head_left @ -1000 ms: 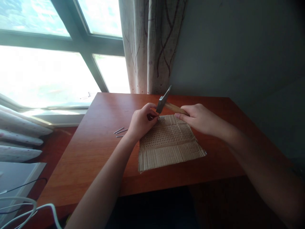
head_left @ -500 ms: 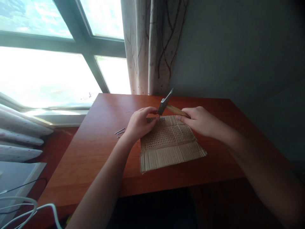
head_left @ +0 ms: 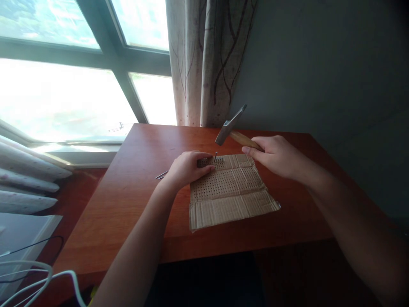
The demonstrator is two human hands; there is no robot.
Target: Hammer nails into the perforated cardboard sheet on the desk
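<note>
My right hand (head_left: 271,154) grips the wooden handle of a hammer (head_left: 227,129), its metal head raised above the far edge of a cardboard sheet (head_left: 234,211). Upright in the cardboard, below the hammer head, stands a nail (head_left: 216,156). Beside the nail, my left hand (head_left: 191,167) rests on the sheet's far left part, thumb and fingers apart on the near and far sides of the nail row, holding nothing. Rows of small holes cover much of the cardboard, and several short nails stand by the taller one. More loose nails (head_left: 161,175) lie left of my left hand, partly hidden by it.
The cardboard lies on a reddish-brown wooden table (head_left: 128,204). Behind it hang a patterned curtain (head_left: 194,64) and a grey wall (head_left: 319,72). A window (head_left: 64,94) is at the left. White cables (head_left: 47,273) loop at the lower left.
The hammer has risen up and to the right, away from the nail. My left thumb and fingers have let go of the nail and lowered to the cardboard; the nail stands by itself.
</note>
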